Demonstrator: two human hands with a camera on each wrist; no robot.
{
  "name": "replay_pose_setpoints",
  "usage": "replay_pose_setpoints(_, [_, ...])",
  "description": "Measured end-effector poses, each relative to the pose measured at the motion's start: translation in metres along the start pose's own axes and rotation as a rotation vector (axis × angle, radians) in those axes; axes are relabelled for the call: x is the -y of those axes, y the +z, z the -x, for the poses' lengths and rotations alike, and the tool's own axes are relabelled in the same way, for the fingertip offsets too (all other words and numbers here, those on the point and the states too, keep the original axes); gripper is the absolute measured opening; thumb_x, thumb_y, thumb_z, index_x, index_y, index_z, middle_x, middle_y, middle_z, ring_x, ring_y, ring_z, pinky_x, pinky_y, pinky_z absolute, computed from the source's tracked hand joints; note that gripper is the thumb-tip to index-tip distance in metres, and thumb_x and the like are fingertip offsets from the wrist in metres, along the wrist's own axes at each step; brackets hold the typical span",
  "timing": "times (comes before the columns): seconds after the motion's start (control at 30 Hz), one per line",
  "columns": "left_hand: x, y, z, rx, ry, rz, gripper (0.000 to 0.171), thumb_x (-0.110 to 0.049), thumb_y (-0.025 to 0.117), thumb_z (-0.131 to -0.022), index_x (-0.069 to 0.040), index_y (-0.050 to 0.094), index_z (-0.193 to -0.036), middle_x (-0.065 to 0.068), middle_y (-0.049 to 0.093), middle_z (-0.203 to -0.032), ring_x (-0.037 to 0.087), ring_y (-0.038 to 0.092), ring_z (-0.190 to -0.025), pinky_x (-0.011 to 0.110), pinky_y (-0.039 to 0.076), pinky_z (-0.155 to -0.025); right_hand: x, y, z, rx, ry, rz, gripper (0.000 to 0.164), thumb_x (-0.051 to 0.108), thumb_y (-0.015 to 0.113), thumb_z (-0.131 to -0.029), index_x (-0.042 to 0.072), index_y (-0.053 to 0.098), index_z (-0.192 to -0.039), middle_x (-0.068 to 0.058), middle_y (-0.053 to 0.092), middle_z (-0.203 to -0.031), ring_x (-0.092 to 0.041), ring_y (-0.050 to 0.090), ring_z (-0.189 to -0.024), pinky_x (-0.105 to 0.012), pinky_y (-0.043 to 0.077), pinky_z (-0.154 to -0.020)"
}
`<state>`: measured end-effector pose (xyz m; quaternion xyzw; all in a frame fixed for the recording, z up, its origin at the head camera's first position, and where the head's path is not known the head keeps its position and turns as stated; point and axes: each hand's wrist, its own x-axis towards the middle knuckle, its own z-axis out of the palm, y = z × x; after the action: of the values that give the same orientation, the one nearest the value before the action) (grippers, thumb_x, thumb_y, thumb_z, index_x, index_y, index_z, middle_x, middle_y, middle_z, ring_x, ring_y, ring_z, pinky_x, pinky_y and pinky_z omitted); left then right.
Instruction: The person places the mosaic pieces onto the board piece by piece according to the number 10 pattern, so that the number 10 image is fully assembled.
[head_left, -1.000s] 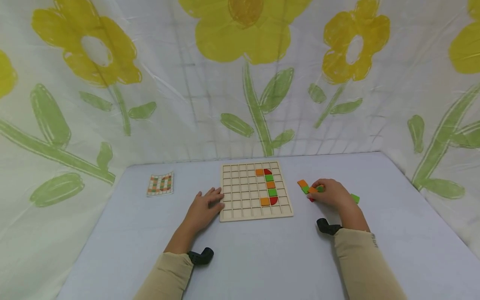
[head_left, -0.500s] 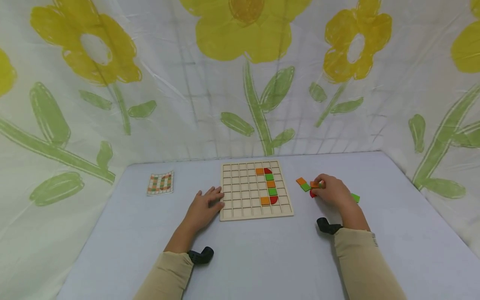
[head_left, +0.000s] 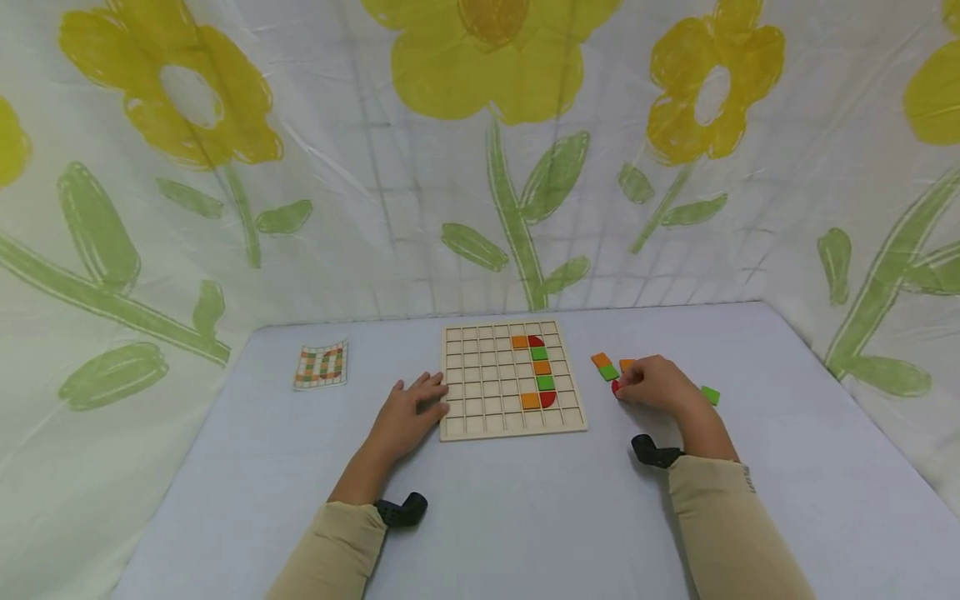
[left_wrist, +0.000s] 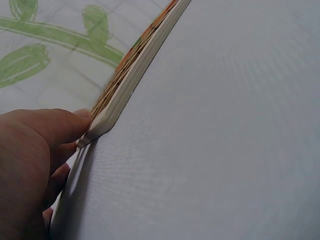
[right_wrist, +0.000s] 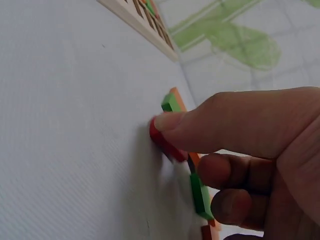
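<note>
My right hand (head_left: 660, 385) pinches a red rounded tile (right_wrist: 167, 145) at the right of the table; the thumb lies over it in the right wrist view, and the tile looks tilted. Beside it lie an orange tile (head_left: 602, 360), a green tile (head_left: 609, 373) and another orange tile (head_left: 627, 364), partly behind the fingers. My left hand (head_left: 407, 421) touches the left edge of a wooden grid board (head_left: 517, 434), thumb at its near corner in the left wrist view. Orange, green and red tiles sit in the board's right part, the red ones round-cornered.
A small card (head_left: 320, 367) printed with a coloured grid pattern lies at the table's back left. Another green tile (head_left: 710, 396) lies right of the right hand. A white curtain (head_left: 322, 258) with painted flowers stands behind the table (head_left: 510, 517).
The right hand has let go of an orange tile, which now lies behind its fingers, and has taken hold of the red tile. The left hand and the board stay where they were.
</note>
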<state>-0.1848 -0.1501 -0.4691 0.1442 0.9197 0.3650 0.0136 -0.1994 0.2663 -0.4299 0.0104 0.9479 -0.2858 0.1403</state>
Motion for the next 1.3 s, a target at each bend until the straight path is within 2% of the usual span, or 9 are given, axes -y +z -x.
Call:
replay_pose_setpoints(0.1, [0.001,0.0,0.0,0.002,-0.001,0.001,0.04,-0.028,0.065,-0.096,-0.01,0.064,-0.131,0.002,0.049,-0.149,0.024,0.036,-0.145,0.052,0.009,-0.124,0.003,0.001,0.0,0.001,0.013,0.009,0.019,0.022,0.074,-0.085,0.007,0.069,-0.096,-0.007,0.063,-0.091,-0.023,0.054,-0.085,-0.032,0.047,-0.071])
replay_pose_setpoints(0.23, [0.002,0.0,-0.001,0.005,-0.003,0.003,0.04,-0.029,0.064,-0.096,-0.011,0.063,-0.132,0.001,0.048,-0.149,0.023,0.036,-0.145,0.052,0.008,-0.124,0.005,0.002,0.0,0.007,0.051,0.023,0.025,0.024,0.074,-0.085,0.006,0.07,-0.103,-0.011,0.065,-0.1,-0.025,0.055,-0.088,-0.036,0.049,-0.075])
replay_pose_setpoints(0.33, [0.002,0.0,-0.001,0.001,-0.001,0.001,0.04,-0.029,0.065,-0.096,-0.011,0.064,-0.131,0.002,0.049,-0.149,0.024,0.036,-0.145,0.053,0.008,-0.124,0.006,0.003,0.0,0.019,0.042,0.018,0.026,0.022,0.073,-0.085,0.005,0.071,-0.105,-0.013,0.065,-0.107,-0.025,0.055,-0.09,-0.037,0.05,-0.077])
replay_pose_setpoints(0.57, [0.003,0.001,-0.001,-0.018,0.017,0.001,0.04,-0.026,0.067,-0.094,-0.01,0.065,-0.13,0.004,0.05,-0.148,0.026,0.039,-0.143,0.056,0.01,-0.123,0.01,0.006,-0.002,0.039,-0.085,-0.007,0.014,0.012,0.072,-0.083,0.008,0.067,-0.095,-0.008,0.063,-0.093,-0.022,0.054,-0.085,-0.03,0.046,-0.071])
replay_pose_setpoints(0.8, [0.004,0.001,-0.001,-0.017,0.017,0.013,0.04,-0.026,0.067,-0.094,-0.01,0.065,-0.13,0.003,0.05,-0.148,0.025,0.039,-0.143,0.055,0.01,-0.123,0.019,0.015,-0.004,-0.027,-0.199,-0.026,0.007,0.012,0.07,-0.085,0.012,0.065,-0.09,-0.002,0.064,-0.087,-0.02,0.054,-0.082,-0.029,0.045,-0.07])
replay_pose_setpoints(0.97, [0.004,-0.001,-0.002,-0.024,0.023,0.028,0.038,-0.026,0.067,-0.094,-0.01,0.066,-0.129,0.004,0.051,-0.147,0.025,0.04,-0.143,0.054,0.01,-0.123,0.046,0.027,-0.004,-0.024,-0.247,-0.105,0.01,0.016,0.072,-0.088,0.015,0.075,-0.098,-0.002,0.071,-0.098,-0.021,0.059,-0.092,-0.032,0.052,-0.079])
replay_pose_setpoints(1.1, [0.004,0.0,-0.001,-0.018,0.03,0.034,0.038,-0.026,0.067,-0.094,-0.01,0.066,-0.129,0.003,0.051,-0.147,0.026,0.039,-0.143,0.055,0.01,-0.123,0.071,0.04,-0.003,-0.026,-0.245,-0.112,0.016,0.02,0.073,-0.089,0.016,0.077,-0.104,-0.002,0.073,-0.105,-0.02,0.063,-0.097,-0.036,0.055,-0.083])
replay_pose_setpoints(1.3, [0.003,0.0,0.0,-0.023,0.02,0.03,0.037,-0.026,0.067,-0.094,-0.011,0.066,-0.128,0.003,0.051,-0.147,0.025,0.038,-0.144,0.055,0.009,-0.123,0.106,0.06,-0.008,-0.003,-0.243,-0.134,0.009,0.022,0.075,-0.087,0.021,0.078,-0.096,0.002,0.073,-0.1,-0.016,0.062,-0.091,-0.033,0.055,-0.079])
